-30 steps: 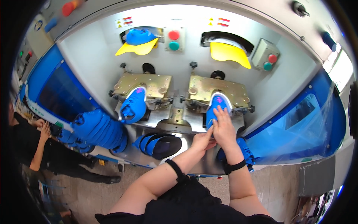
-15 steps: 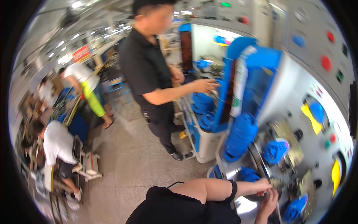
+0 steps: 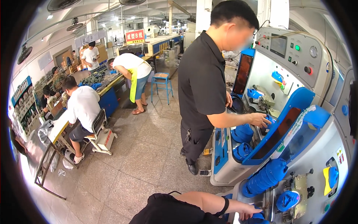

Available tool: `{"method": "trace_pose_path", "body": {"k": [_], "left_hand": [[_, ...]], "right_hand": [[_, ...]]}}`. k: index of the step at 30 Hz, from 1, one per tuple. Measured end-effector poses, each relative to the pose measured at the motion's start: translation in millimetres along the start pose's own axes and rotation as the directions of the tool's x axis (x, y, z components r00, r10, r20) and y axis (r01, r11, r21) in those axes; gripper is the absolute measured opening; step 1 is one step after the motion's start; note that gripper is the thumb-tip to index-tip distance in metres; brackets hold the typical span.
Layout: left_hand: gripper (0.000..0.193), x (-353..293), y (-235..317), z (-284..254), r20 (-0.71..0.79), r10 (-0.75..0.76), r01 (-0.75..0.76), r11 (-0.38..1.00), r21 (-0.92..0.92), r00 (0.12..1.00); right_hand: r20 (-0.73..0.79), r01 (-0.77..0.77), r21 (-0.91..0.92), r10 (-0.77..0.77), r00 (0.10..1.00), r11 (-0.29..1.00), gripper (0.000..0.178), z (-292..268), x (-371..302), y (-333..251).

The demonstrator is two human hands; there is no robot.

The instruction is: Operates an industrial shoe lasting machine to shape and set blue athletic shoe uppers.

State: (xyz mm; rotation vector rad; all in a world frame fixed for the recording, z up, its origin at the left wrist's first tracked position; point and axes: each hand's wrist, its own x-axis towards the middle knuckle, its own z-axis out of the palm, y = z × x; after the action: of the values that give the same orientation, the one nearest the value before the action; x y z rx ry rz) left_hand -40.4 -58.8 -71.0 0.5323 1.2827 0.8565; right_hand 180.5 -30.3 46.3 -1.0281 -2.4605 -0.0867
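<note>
My left hand (image 3: 249, 212), with a black band on its wrist, reaches to the right along the bottom edge. Its fingers lie on blue shoe uppers (image 3: 258, 219) at the front of the grey pressing machine (image 3: 324, 149). Whether they grip one is hidden by the frame edge. A thick stack of blue uppers (image 3: 266, 175) hangs just above the hand. Another blue upper (image 3: 287, 199) sits on a metal mould to the right. My right hand is out of view.
A person in a black shirt (image 3: 201, 86) stands close on the left at the neighbouring machine, one hand (image 3: 261, 119) among blue uppers (image 3: 242, 132). A tilted blue guard (image 3: 283, 127) separates the two machines. Seated and standing workers (image 3: 84, 106) line benches across the tiled floor (image 3: 138, 160).
My view has swung left, away from the machine front toward the hall. Both hands were pressing a blue upper on the right mould; now only my left hand shows, low on the uppers.
</note>
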Motion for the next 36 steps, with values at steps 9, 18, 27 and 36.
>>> {"method": "trace_pose_path", "body": {"k": [9,18,27,36], "left_hand": [[0.072,-9.1,49.1,29.7,0.362,0.244,0.029,0.794,-0.608,0.899],[0.053,-39.9,92.6,43.9,0.042,0.498,-0.281,0.555,-0.783,0.866],[0.033,-89.8,126.6,60.7,0.089,0.356,-0.231,0.757,-0.611,0.930],[0.027,-63.2,96.4,66.7,0.198,0.203,-0.067,0.841,-0.537,0.959]], "right_hand": [[-0.468,0.224,0.418,-0.003,0.884,0.880,0.044,12.8,0.9,28.1],[-0.352,0.350,0.127,-0.288,0.890,0.928,0.043,-58.1,-14.5,-23.4],[-0.498,0.115,0.211,0.005,0.867,0.971,0.047,-92.4,-6.4,1.9],[-0.658,-0.356,0.054,0.302,0.690,0.933,0.036,-209.7,48.1,158.8]]}}
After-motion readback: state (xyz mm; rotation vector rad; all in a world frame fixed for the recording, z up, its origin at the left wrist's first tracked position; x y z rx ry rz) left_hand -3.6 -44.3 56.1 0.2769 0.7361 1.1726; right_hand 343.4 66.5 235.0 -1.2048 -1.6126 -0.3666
